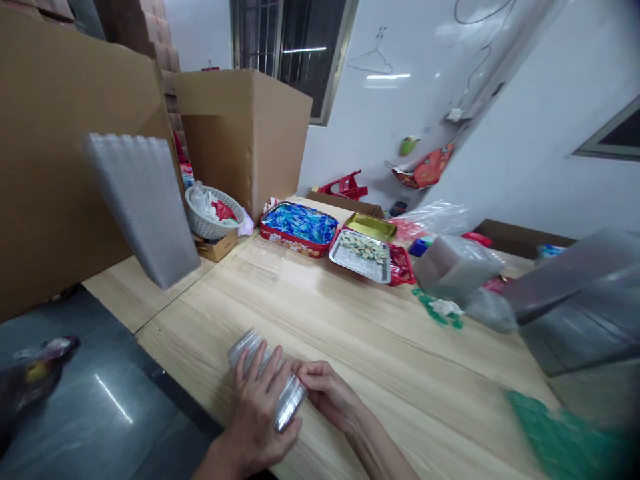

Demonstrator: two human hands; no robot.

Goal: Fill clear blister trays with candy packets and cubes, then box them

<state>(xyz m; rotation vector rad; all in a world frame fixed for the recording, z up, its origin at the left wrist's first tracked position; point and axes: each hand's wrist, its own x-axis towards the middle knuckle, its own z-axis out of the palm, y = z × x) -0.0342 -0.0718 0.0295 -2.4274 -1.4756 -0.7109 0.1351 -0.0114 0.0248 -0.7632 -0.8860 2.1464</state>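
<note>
A stack of clear plastic pieces [291,401] lies on the wooden table [350,327] near its front edge. My left hand [263,400] rests over the stack, its fingers across the top and its thumb along the near end. At the stack's right side is my right hand [323,387], its thumb and index finger pinched together against the plastic. Whatever sits between those fingertips is too small to make out.
A tall stack of clear trays [145,207] and a white basket [213,212] stand back left. Behind are a red tin of blue packets [300,227], a metal tray [361,255] and cardboard boxes [280,133]. Plastic-wrapped bundles [455,267] and green material [565,433] lie right.
</note>
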